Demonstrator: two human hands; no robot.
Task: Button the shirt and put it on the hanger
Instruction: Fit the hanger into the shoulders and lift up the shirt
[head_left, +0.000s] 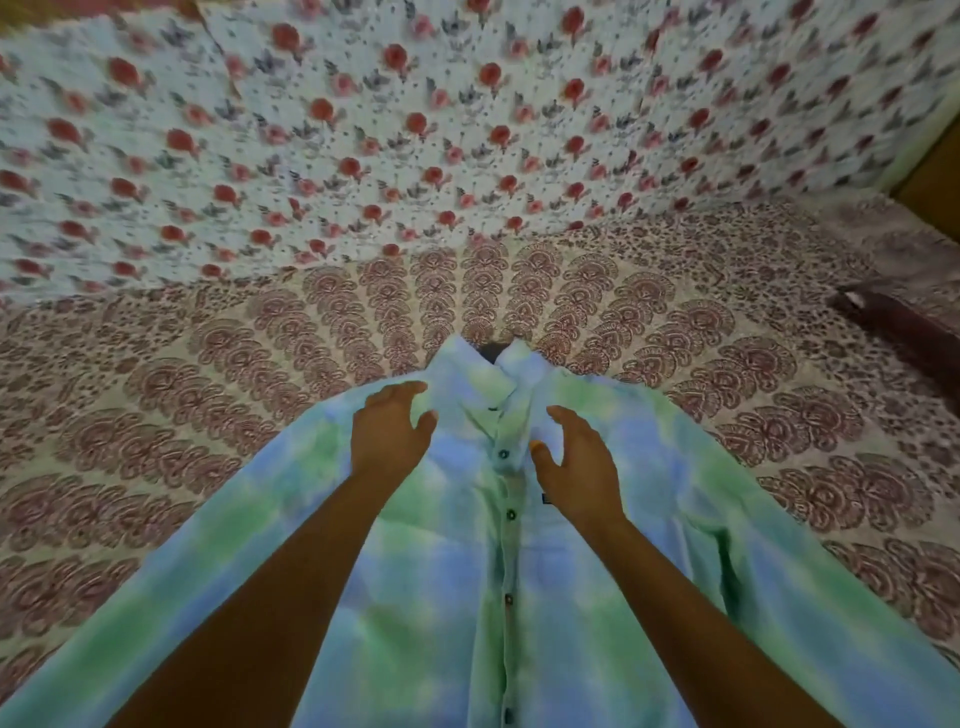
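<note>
A blue-and-green tie-dye shirt (447, 561) lies face up on the bed, collar pointing away from me, its front placket closed with several dark buttons showing down the middle. My left hand (390, 431) hovers over the left chest beside the collar, fingers spread and relaxed, holding nothing. My right hand (576, 462) hovers over the right chest by the placket, fingers loosely curved, empty too. A small dark shape (493, 352) peeks out at the collar opening; I cannot tell what it is.
The bed is covered by a patterned maroon-and-cream sheet (208, 405). A white cloth with red flowers (415, 130) hangs behind it. A dark object (893, 322) lies at the right edge of the bed.
</note>
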